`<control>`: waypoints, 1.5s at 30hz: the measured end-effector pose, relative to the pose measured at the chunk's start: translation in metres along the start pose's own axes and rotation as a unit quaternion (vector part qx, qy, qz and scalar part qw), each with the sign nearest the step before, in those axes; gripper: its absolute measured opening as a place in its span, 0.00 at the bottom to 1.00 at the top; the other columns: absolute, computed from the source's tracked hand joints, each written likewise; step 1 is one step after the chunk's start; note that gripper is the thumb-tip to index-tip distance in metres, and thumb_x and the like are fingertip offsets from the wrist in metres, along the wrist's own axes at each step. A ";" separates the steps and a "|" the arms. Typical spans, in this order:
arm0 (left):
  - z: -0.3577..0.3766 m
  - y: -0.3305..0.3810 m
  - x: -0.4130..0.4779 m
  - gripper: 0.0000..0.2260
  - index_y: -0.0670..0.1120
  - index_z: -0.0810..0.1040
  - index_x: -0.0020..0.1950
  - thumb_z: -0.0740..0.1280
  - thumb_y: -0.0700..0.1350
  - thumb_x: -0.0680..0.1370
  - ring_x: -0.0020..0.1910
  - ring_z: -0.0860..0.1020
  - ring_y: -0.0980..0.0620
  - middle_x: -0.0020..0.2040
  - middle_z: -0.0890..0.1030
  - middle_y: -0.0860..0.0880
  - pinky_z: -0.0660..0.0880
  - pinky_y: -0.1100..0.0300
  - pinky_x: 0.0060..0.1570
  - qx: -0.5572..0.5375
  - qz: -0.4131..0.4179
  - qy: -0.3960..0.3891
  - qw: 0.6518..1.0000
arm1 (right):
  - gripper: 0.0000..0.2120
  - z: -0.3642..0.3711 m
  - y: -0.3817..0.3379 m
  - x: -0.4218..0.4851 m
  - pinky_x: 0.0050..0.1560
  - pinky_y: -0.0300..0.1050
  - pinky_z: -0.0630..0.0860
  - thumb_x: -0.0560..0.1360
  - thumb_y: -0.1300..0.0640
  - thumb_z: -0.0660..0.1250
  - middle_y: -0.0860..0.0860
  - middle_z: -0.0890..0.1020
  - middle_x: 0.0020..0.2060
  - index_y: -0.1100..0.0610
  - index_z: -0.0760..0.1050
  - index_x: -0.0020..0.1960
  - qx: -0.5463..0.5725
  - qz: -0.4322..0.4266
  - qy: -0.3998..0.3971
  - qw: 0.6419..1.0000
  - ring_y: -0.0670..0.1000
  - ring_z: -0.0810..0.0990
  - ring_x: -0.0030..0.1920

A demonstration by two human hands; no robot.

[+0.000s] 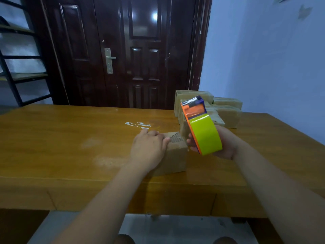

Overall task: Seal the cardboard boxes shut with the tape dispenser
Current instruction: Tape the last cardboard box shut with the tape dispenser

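Box (175,155) partly under left hand (147,148), right hand (226,147) behind tape dispenser (202,131)

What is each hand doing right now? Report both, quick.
Left hand: open, pressing flat on the box.
Right hand: closed, holding the dispenser.

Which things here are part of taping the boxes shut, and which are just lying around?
For the job: tape dispenser in the right hand; small cardboard box under the left hand; pile of boxes behind it.
Just around: white scraps on the table; dark door; black shelf rack.
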State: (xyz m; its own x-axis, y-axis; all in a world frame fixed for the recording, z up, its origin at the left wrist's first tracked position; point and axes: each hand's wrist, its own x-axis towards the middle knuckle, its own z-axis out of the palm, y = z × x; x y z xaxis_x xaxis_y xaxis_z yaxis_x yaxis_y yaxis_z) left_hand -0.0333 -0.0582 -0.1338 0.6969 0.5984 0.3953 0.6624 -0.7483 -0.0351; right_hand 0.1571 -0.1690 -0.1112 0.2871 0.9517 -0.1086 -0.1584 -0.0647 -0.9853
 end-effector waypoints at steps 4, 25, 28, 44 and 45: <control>0.006 -0.007 0.013 0.17 0.49 0.76 0.66 0.53 0.50 0.83 0.59 0.71 0.49 0.62 0.77 0.51 0.61 0.58 0.61 -0.113 0.033 -0.002 0.993 | 0.20 0.004 -0.016 0.003 0.49 0.56 0.79 0.72 0.59 0.67 0.58 0.83 0.49 0.59 0.74 0.63 -0.017 -0.009 0.068 0.997 0.59 0.82 0.47; -0.005 -0.019 0.021 0.24 0.48 0.68 0.72 0.66 0.52 0.77 0.47 0.80 0.57 0.49 0.80 0.59 0.74 0.62 0.53 -0.612 -0.081 -0.011 0.787 | 0.17 0.054 -0.050 0.034 0.30 0.33 0.68 0.73 0.62 0.68 0.44 0.78 0.40 0.47 0.72 0.58 -0.449 -0.186 0.163 0.859 0.43 0.76 0.37; -0.005 -0.023 0.021 0.23 0.46 0.70 0.70 0.66 0.52 0.77 0.42 0.82 0.58 0.50 0.82 0.54 0.76 0.61 0.53 -0.662 -0.132 0.001 0.737 | 0.18 0.063 -0.055 0.033 0.30 0.35 0.67 0.74 0.60 0.67 0.42 0.76 0.40 0.45 0.70 0.60 -0.516 -0.192 0.128 0.825 0.41 0.74 0.36; 0.010 -0.020 0.010 0.03 0.52 0.75 0.46 0.65 0.45 0.79 0.38 0.81 0.58 0.39 0.83 0.47 0.77 0.59 0.47 -0.607 -0.163 0.086 0.773 | 0.29 0.065 -0.047 0.045 0.51 0.40 0.69 0.69 0.63 0.68 0.51 0.73 0.59 0.49 0.67 0.69 -0.610 -0.279 0.053 0.740 0.51 0.73 0.55; 0.011 -0.017 0.009 0.05 0.51 0.75 0.45 0.64 0.43 0.79 0.38 0.81 0.57 0.39 0.82 0.49 0.77 0.57 0.49 -0.610 -0.183 0.095 0.765 | 0.30 0.066 -0.046 0.044 0.51 0.40 0.69 0.70 0.63 0.68 0.50 0.73 0.59 0.49 0.67 0.69 -0.613 -0.280 0.051 0.737 0.51 0.73 0.55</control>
State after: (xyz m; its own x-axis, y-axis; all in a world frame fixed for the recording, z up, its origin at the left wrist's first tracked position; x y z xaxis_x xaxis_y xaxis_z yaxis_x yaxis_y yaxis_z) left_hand -0.0350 -0.0367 -0.1396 0.3962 0.8661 0.3050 -0.0261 -0.3214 0.9466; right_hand 0.1145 -0.1038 -0.0622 0.0625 0.9090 0.4121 0.9665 0.0478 -0.2522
